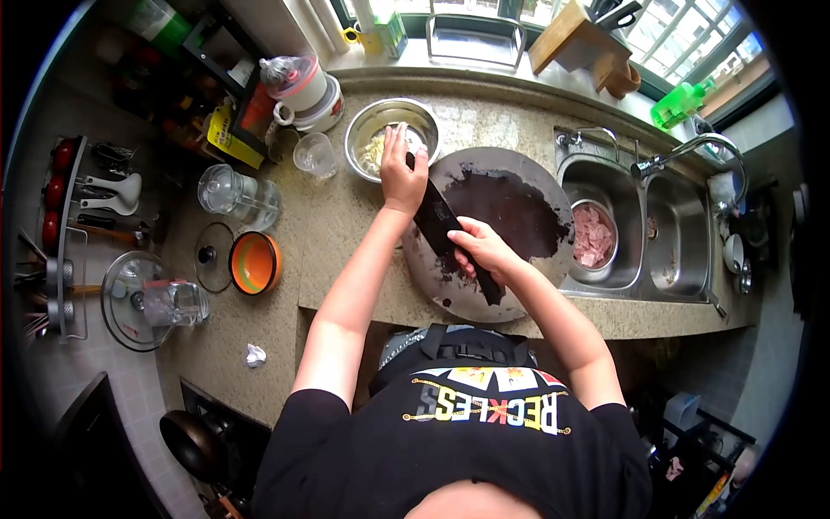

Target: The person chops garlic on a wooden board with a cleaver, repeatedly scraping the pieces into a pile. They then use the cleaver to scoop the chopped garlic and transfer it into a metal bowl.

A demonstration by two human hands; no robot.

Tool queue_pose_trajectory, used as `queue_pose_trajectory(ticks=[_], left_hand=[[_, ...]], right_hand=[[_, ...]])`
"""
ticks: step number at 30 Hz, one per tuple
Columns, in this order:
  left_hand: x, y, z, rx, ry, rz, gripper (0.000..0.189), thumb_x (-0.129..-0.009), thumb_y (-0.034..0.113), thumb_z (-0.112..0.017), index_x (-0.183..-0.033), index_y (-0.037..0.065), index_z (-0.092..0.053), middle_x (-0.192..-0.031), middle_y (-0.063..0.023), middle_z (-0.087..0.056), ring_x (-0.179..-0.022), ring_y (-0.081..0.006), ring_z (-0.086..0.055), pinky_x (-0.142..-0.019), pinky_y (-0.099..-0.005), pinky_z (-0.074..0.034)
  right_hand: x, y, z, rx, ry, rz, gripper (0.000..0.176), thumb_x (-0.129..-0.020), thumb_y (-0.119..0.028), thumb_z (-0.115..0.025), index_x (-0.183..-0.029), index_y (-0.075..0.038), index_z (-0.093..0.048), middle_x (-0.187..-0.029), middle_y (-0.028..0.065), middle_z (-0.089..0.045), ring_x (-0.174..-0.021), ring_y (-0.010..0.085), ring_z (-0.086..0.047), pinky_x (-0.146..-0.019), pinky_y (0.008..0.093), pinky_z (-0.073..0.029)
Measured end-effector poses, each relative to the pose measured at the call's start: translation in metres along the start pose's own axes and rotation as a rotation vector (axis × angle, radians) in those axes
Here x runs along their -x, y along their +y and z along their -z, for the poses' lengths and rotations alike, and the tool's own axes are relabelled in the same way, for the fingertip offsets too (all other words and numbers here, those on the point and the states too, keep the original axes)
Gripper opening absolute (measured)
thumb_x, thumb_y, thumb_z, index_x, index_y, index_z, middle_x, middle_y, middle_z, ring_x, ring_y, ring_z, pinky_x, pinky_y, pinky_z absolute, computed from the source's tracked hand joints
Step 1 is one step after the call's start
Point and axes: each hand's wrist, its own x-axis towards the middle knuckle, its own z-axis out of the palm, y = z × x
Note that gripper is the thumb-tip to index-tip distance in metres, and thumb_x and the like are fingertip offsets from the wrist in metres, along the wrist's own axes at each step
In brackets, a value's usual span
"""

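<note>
My right hand is wrapped round the handle of a dark cleaver, which slants over a big round chopping board. The board has a wide dark, wet patch. At the far end of the blade, my left hand lies with its fingers stretched out, thumb by the blade's edge. Those fingers reach over a metal bowl at the board's upper left. Pale chopped bits lie in the bowl, partly hidden by the hand.
To the right, a bowl of raw meat stands in the double sink. A plastic cup, a glass jug, an orange bowl and a glass lid stand on the left counter. A knife block is by the window.
</note>
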Motion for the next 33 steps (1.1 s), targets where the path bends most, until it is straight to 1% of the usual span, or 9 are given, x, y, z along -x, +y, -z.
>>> queue_pose_trajectory(ticks=[8,10,12,13,14,16,17,21,33], left_hand=[[-0.057,-0.073,-0.016,-0.224,0.015,-0.150,0.044,-0.094,0.012,-0.055,-0.135,-0.004,-0.053,-0.139,-0.0222,-0.055,-0.138,-0.0402,-0.042,-0.114,-0.0458,-0.036],[-0.061,-0.099,-0.017,-0.196,-0.111,0.063,0.040,-0.096,0.010,-0.053,-0.134,-0.003,-0.055,-0.136,-0.0229,-0.057,-0.135,-0.0375,-0.046,-0.111,-0.0430,-0.039],[-0.071,-0.115,-0.012,0.138,-0.317,0.628,0.038,-0.098,0.011,-0.053,-0.133,-0.001,-0.057,-0.133,-0.0213,-0.060,-0.132,-0.0339,-0.051,-0.106,-0.0379,-0.043],[-0.071,-0.133,-0.024,0.585,-0.135,0.748,0.045,-0.102,0.028,-0.049,-0.140,0.003,-0.052,-0.144,-0.0201,-0.052,-0.141,-0.0301,-0.042,-0.113,-0.0358,-0.034],[-0.069,-0.150,-0.034,0.585,-0.144,0.747,0.045,-0.102,0.028,-0.049,-0.140,0.003,-0.052,-0.144,-0.0201,-0.052,-0.141,-0.0301,-0.042,-0.113,-0.0358,-0.034],[-0.074,-0.127,-0.026,1.416,0.103,1.111,0.058,-0.103,0.048,-0.041,-0.140,0.004,-0.050,-0.155,-0.0230,-0.037,-0.147,-0.0330,-0.029,-0.117,-0.0515,-0.024],[-0.076,-0.121,-0.023,1.504,0.068,1.071,0.071,-0.102,0.058,-0.029,-0.150,0.006,-0.036,-0.163,-0.0214,-0.018,-0.152,-0.0346,-0.010,-0.119,-0.0594,-0.012],[-0.075,-0.139,-0.027,1.568,0.011,1.055,0.077,-0.100,0.064,-0.025,-0.157,0.013,-0.022,-0.165,-0.0191,-0.010,-0.153,-0.0371,-0.003,-0.119,-0.0618,-0.010],[-0.069,-0.115,0.000,1.507,-0.204,1.201,0.083,-0.099,0.069,-0.014,-0.158,0.011,-0.017,-0.164,-0.0241,-0.007,-0.152,-0.0377,-0.010,-0.118,-0.0613,-0.020]], right_hand=[[-0.035,-0.037,-0.005,0.114,0.117,0.117,0.007,-0.102,-0.017,-0.054,-0.102,-0.010,-0.053,-0.059,-0.0012,-0.050,-0.045,0.0081,-0.046,-0.040,0.0242,-0.038],[-0.033,-0.038,0.004,0.107,0.130,0.111,0.006,-0.101,-0.016,-0.054,-0.100,-0.010,-0.054,-0.060,-0.0011,-0.050,-0.046,0.0077,-0.047,-0.040,0.0241,-0.038],[-0.041,-0.027,0.022,0.234,0.231,0.189,0.016,-0.099,-0.016,-0.056,-0.111,-0.005,-0.056,-0.060,-0.0003,-0.050,-0.044,0.0077,-0.046,-0.040,0.0249,-0.039],[-0.041,-0.028,0.027,0.350,0.283,0.209,0.021,-0.099,-0.017,-0.057,-0.115,-0.003,-0.058,-0.059,0.0001,-0.053,-0.044,0.0074,-0.048,-0.040,0.0252,-0.038],[-0.043,-0.027,0.029,0.344,0.289,0.209,0.021,-0.099,-0.017,-0.057,-0.115,-0.003,-0.058,-0.059,0.0001,-0.053,-0.044,0.0074,-0.048,-0.040,0.0252,-0.038],[-0.038,-0.026,0.026,0.353,0.355,0.224,0.021,-0.099,-0.018,-0.059,-0.114,-0.004,-0.059,-0.058,-0.0007,-0.053,-0.045,0.0067,-0.049,-0.040,0.0253,-0.038],[-0.040,-0.022,0.023,0.325,0.355,0.259,0.014,-0.100,-0.015,-0.059,-0.110,-0.006,-0.058,-0.059,-0.0023,-0.050,-0.043,0.0053,-0.044,-0.039,0.0237,-0.036],[-0.049,-0.022,0.008,0.315,0.249,0.286,0.010,-0.098,-0.016,-0.061,-0.098,-0.006,-0.061,-0.056,-0.0027,-0.051,-0.045,0.0046,-0.045,-0.041,0.0257,-0.036],[-0.078,-0.040,0.023,0.401,0.019,0.178,0.020,-0.101,-0.017,-0.057,-0.084,-0.007,-0.054,-0.056,-0.0028,-0.050,-0.042,0.0057,-0.046,-0.040,0.0231,-0.034]])
